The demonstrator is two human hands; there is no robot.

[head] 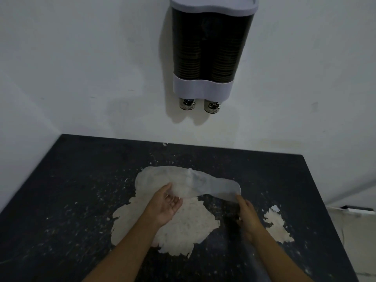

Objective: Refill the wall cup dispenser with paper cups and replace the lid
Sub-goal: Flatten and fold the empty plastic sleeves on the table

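Both hands (left [168, 206], right [247, 213]) grip the lid [203, 185] over the table [81, 180]; misaligned, it may not seat on the dispenser [211, 47]

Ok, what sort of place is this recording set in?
Probably a plain utility or pantry corner, though I can't be sure: a twin-tube cup dispenser of paper cups hangs on a bare white wall, above a worn dark table with flaking paint.
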